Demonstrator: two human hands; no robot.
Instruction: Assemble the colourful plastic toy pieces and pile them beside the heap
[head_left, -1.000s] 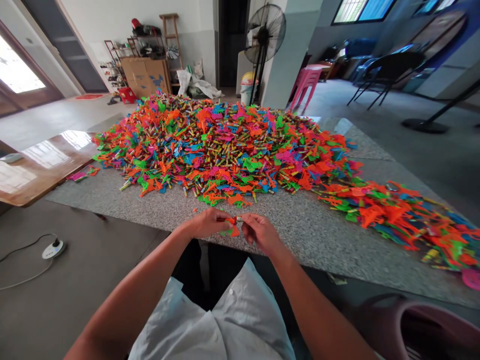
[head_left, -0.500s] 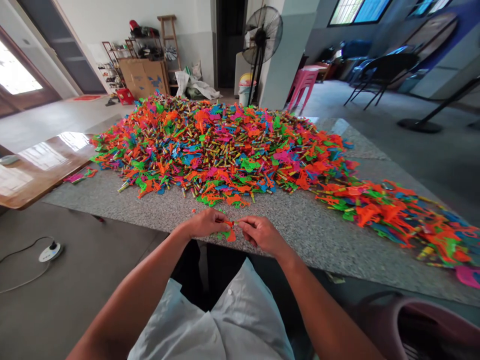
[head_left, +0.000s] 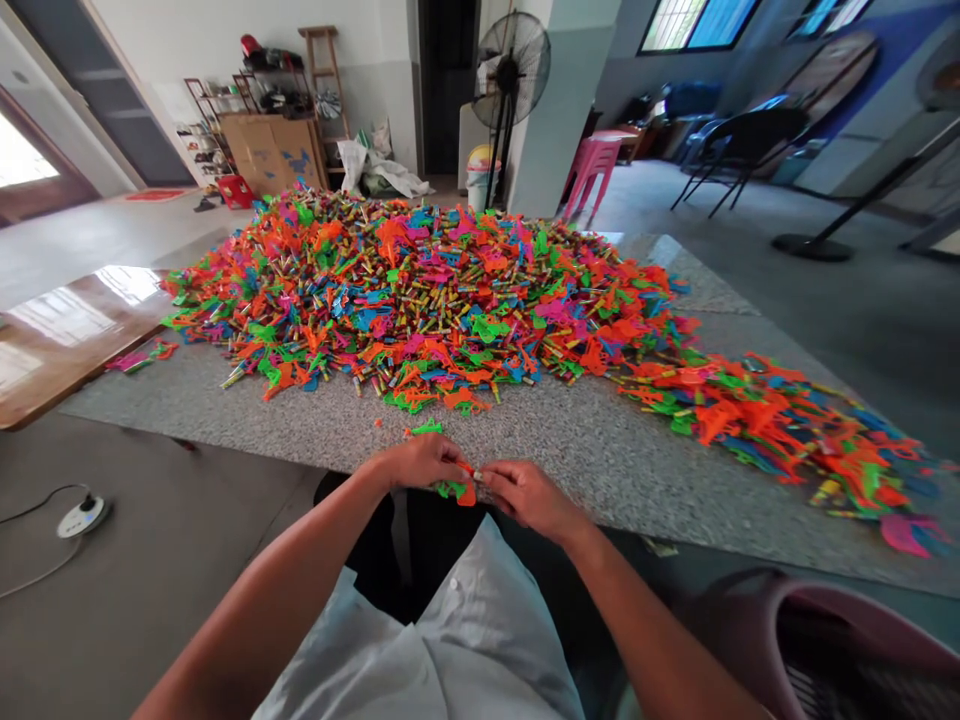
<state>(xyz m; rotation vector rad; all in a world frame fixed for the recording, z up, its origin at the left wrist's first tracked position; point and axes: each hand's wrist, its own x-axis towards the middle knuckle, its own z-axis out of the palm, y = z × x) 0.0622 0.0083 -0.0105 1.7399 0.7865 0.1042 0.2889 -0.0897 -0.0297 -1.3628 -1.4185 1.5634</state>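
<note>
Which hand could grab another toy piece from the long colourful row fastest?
Probably the right hand. The long row stretches along the table on its side, while the left hand sits farther from it. Both hands hold an orange piece.

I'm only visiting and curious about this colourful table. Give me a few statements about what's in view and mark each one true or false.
1. Both hands, the left hand and the right hand, meet on a small orange plastic piece at the near table edge. True.
2. The big heap of plastic parts is all one colour. False: it mixes orange, green, blue, pink and yellow.
3. The heap lies on a speckled stone tabletop. True.
4. The standing fan sits on the table. False: it stands on the floor behind it.
5. A pink basket is at the lower right. True.
</note>
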